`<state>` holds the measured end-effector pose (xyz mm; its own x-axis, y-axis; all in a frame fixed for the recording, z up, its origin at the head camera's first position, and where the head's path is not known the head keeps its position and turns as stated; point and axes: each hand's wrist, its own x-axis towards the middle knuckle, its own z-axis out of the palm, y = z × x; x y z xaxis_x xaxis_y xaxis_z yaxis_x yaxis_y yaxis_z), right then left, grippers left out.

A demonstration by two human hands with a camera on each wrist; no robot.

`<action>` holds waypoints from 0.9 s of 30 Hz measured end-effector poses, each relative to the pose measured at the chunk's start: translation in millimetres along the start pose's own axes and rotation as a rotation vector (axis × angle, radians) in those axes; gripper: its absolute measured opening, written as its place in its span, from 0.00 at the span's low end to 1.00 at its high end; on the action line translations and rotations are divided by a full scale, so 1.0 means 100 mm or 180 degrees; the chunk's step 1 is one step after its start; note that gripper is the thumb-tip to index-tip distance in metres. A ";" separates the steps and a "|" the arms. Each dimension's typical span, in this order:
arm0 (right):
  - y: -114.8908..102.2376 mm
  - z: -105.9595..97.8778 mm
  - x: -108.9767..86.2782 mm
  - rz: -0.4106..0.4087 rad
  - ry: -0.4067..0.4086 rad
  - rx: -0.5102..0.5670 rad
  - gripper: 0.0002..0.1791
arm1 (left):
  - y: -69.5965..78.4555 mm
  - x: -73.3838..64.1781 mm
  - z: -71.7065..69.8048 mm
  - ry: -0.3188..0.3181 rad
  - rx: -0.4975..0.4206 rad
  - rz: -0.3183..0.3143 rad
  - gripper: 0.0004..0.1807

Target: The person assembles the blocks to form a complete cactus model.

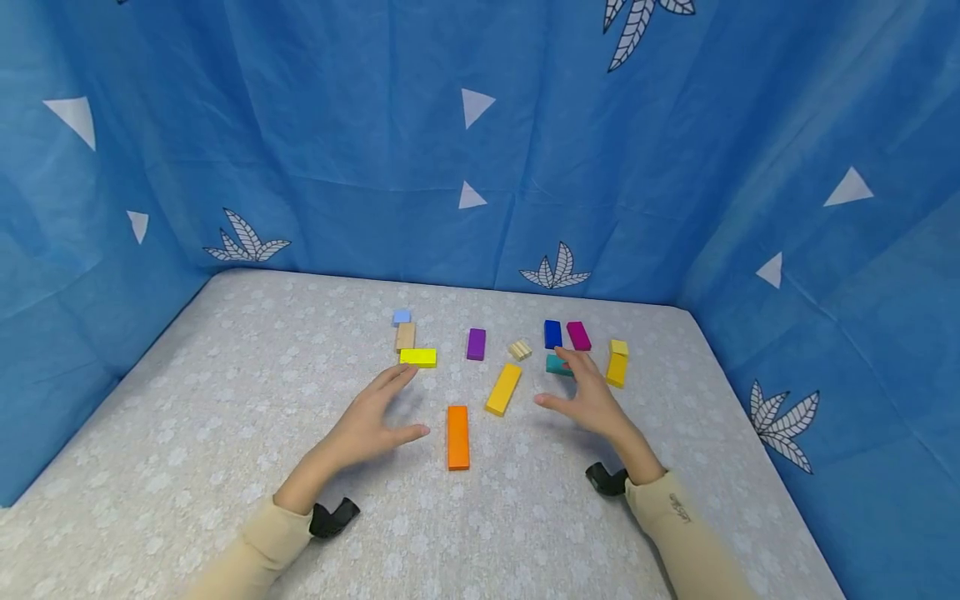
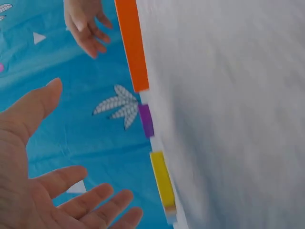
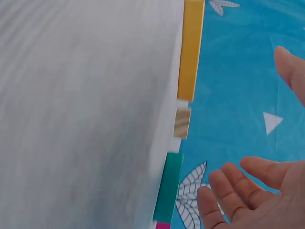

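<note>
My left hand (image 1: pixel 369 423) hovers over the table with fingers spread and holds nothing. Its fingertips overlap the edge of a bright yellow block (image 1: pixel 418 358) in the head view, and its thumb points toward an orange block (image 1: pixel 458 438). On the other side, my right hand (image 1: pixel 590 395) is also spread and holds nothing. Its fingers partly hide a teal block (image 1: pixel 557 365). Between the hands lies an amber block (image 1: pixel 503 389), tilted. Farther back are a purple block (image 1: pixel 476 344) and a small striped beige piece (image 1: pixel 520 349). In the right wrist view the teal block (image 3: pixel 168 187) stands near the fingers.
Behind the left fingers sit a tan block (image 1: pixel 405 337) and a light blue one (image 1: pixel 402 317). A dark blue block (image 1: pixel 552 334), a magenta block (image 1: pixel 578 336) and a yellow block (image 1: pixel 617 369) with a paler piece (image 1: pixel 618 347) lie at right. Blue curtains (image 1: pixel 375 150) enclose the patterned table (image 1: pixel 225 400).
</note>
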<state>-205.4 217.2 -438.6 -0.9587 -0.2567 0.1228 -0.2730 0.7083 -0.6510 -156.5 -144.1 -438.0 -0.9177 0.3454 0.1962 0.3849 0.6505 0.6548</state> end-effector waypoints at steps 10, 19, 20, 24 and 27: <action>-0.06 0.12 0.05 -0.0007 -0.0140 0.0135 0.51 | 0.10 0.01 0.14 -0.0144 -0.0220 0.0053 0.47; -0.10 0.24 0.09 0.0083 -0.0257 0.0240 0.49 | 0.11 0.03 0.32 -0.0260 -0.0395 0.0182 0.46; -0.10 0.26 0.10 0.0101 -0.0256 0.0244 0.49 | 0.11 0.03 0.34 -0.0264 -0.0419 0.0183 0.46; -0.10 0.32 0.12 0.0202 -0.0287 0.0298 0.50 | 0.08 0.03 0.40 -0.0265 -0.0466 0.0185 0.46; -0.10 0.36 0.13 0.0224 -0.0301 0.0321 0.51 | 0.06 0.03 0.43 -0.0267 -0.0508 0.0179 0.46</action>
<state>-212.4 183.6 -457.3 -0.9620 -0.2730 0.0062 -0.1915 0.6584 -0.7279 -152.7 -110.4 -464.8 -0.8812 0.4377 0.1786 0.4086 0.5153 0.7534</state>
